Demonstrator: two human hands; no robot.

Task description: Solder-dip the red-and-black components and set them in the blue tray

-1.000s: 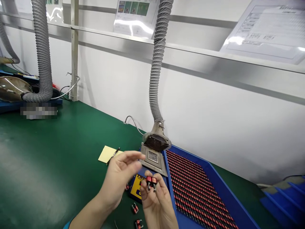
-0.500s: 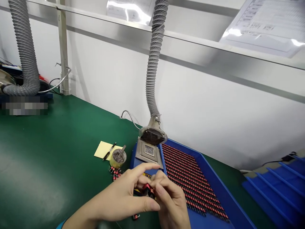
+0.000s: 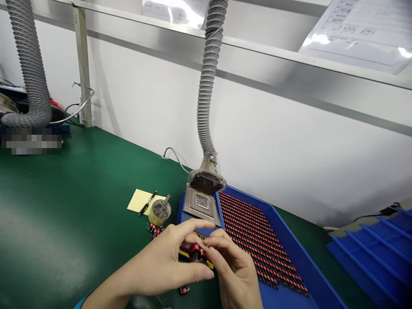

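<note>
Left hand (image 3: 164, 257) and right hand (image 3: 238, 266) are pinching the red-black component (image 3: 195, 247), red side facing up, long axis unclear, left no longer hovering apart.

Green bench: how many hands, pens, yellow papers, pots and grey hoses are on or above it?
Hands: 2 (left hand, right hand)
Pen: 1
Yellow paper: 1
Pot: 1
Grey hoses: 2 (left hose, middle hose)
Total: 7

A green table (image 3: 80, 184) spreads toward nine o'clock, meeting a pale wall (image 3: 289, 141) at twelve; a metal ledge (image 3: 264, 52) crosses above, a post (image 3: 83, 64) stands at ten, and white glare shines off a plastic-covered sheet (image 3: 357, 38) at two o'clock
</note>
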